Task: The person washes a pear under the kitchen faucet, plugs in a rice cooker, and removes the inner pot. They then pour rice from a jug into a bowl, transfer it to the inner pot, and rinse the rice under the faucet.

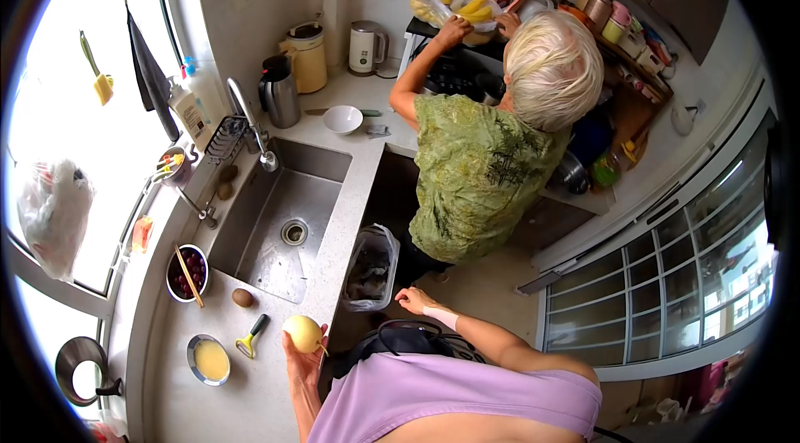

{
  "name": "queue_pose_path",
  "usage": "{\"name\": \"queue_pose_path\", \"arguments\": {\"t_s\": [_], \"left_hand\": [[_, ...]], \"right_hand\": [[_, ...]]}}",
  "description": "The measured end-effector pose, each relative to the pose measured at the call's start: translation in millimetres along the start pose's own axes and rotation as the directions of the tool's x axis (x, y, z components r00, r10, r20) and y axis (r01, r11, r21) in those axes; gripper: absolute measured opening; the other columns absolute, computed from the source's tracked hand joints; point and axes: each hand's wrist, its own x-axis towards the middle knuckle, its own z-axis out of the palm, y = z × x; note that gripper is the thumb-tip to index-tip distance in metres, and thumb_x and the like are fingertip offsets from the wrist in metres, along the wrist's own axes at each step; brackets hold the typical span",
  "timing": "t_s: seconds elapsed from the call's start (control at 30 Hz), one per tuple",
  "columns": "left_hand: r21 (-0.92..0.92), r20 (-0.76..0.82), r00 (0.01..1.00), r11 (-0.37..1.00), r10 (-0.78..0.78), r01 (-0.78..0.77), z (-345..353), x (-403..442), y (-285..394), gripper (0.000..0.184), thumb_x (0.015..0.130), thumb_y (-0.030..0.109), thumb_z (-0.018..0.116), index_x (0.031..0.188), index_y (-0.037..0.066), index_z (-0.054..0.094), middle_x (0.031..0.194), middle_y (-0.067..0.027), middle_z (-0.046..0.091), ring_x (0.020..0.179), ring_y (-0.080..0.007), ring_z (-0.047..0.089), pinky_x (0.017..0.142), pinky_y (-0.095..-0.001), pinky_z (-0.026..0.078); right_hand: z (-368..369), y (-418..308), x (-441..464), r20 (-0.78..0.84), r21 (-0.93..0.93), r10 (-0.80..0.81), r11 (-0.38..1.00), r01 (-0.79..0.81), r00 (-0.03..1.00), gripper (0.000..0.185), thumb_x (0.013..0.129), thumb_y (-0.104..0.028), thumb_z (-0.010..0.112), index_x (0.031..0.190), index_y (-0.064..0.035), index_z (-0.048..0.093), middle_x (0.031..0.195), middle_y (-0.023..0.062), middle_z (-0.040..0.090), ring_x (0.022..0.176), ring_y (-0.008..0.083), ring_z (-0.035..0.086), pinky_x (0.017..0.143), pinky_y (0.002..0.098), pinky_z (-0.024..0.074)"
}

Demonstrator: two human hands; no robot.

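Note:
My left hand is wrapped around a pale yellow pear, held over the counter's front edge with its stem pointing toward my body. Beside it on the counter lies a peeler with a dark handle and a yellow-green head. A brown kiwi rests near the sink corner, and a bowl of pale yellow liquid or mash stands closer to me. My right hand hangs in the air near the lined trash bin, fingers loosely apart, with nothing visible in it.
A steel sink lies ahead, with a bowl of dark red fruit and chopsticks at its left. Another person in a green shirt stands at the stove, both hands at bagged bananas. A white bowl sits beyond the sink.

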Motion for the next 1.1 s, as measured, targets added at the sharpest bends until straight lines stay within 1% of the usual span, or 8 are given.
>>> {"name": "queue_pose_path", "arguments": {"t_s": [0.07,0.1,0.17,0.37,0.7,0.8,0.87,1.1], "left_hand": [[-0.006,-0.024,1.000,1.000,0.014,-0.014,-0.4,-1.6,4.8,0.063,0.082,0.058,0.058,0.120,0.009,0.049,0.105,-0.0128,0.061,0.099,-0.0385,0.061,0.074,-0.0384,0.057],[-0.027,-0.027,1.000,1.000,0.006,-0.007,1.4,-5.5,-4.7,0.063,0.082,0.058,0.058,0.120,0.009,0.049,0.105,-0.0128,0.061,0.099,-0.0385,0.061,0.074,-0.0384,0.057],[-0.016,-0.010,1.000,0.999,0.029,-0.029,-1.0,-8.1,5.8,0.063,0.083,0.058,0.056,0.119,0.007,0.050,0.105,-0.0135,0.062,0.099,-0.0381,0.061,0.077,-0.0385,0.057],[-0.066,0.000,0.999,0.997,0.050,-0.050,-7.6,-14.0,10.4,0.061,0.084,0.057,0.054,0.119,0.006,0.052,0.108,-0.0156,0.062,0.100,-0.0369,0.061,0.076,-0.0370,0.058],[-0.094,-0.016,0.998,0.994,0.061,-0.063,-4.3,-9.4,15.4,0.061,0.084,0.056,0.056,0.116,0.004,0.053,0.108,-0.0169,0.061,0.098,-0.0375,0.061,0.074,-0.0374,0.058],[-0.084,0.011,0.998,0.995,0.060,-0.059,-4.3,-7.1,16.3,0.061,0.084,0.056,0.055,0.117,0.005,0.053,0.108,-0.0171,0.061,0.098,-0.0375,0.062,0.074,-0.0377,0.058],[-0.043,0.025,0.999,0.998,0.046,-0.044,-6.1,-6.1,15.0,0.065,0.085,0.058,0.053,0.121,0.004,0.049,0.111,-0.0156,0.060,0.101,-0.0351,0.061,0.074,-0.0373,0.058],[-0.034,0.018,0.999,0.999,0.036,-0.035,-4.8,-6.9,8.5,0.066,0.085,0.058,0.053,0.122,0.005,0.047,0.111,-0.0163,0.059,0.101,-0.0358,0.061,0.074,-0.0376,0.058]], "right_hand": [[2.6,-4.8,2.0,0.007,0.034,-0.001,0.999,0.001,1.000,0.022,0.083,-0.017,0.057,0.101,-0.0065,0.063,0.097,0.0147,0.064,0.094,0.0281,0.061,0.080,0.0368,0.0488],[-4.1,3.3,-6.1,0.014,0.015,0.008,1.000,-0.008,1.000,0.022,0.083,-0.017,0.057,0.101,-0.0065,0.063,0.097,0.0147,0.064,0.094,0.0281,0.061,0.080,0.0368,0.0488],[5.7,-1.8,-0.4,0.021,0.038,-0.002,0.999,0.001,1.000,0.022,0.084,-0.017,0.057,0.102,-0.0061,0.063,0.095,0.0142,0.064,0.093,0.0284,0.061,0.080,0.0375,0.0488],[5.3,-12.2,-0.1,0.063,0.008,-0.041,0.999,0.041,0.997,0.023,0.084,-0.018,0.055,0.102,-0.0056,0.062,0.097,0.0143,0.065,0.093,0.0287,0.061,0.081,0.0373,0.0485],[-3.4,-9.1,-5.6,0.066,0.015,-0.020,1.000,0.019,0.998,0.024,0.084,-0.018,0.055,0.103,-0.0059,0.063,0.097,0.0145,0.065,0.093,0.0283,0.061,0.081,0.0372,0.0486],[-0.8,-9.0,-6.4,0.052,0.014,-0.006,1.000,0.006,0.999,0.024,0.084,-0.018,0.055,0.103,-0.0061,0.063,0.097,0.0145,0.065,0.093,0.0282,0.061,0.081,0.0370,0.0488],[2.1,-6.6,-5.6,0.049,0.014,-0.020,1.000,0.019,0.999,0.023,0.084,-0.018,0.056,0.103,-0.0063,0.063,0.096,0.0144,0.065,0.093,0.0282,0.061,0.081,0.0371,0.0489],[1.4,-9.5,-6.5,0.065,0.029,-0.018,0.999,0.017,0.998,0.022,0.084,-0.017,0.056,0.102,-0.0065,0.063,0.095,0.0145,0.064,0.092,0.0283,0.061,0.081,0.0375,0.0489]]}}
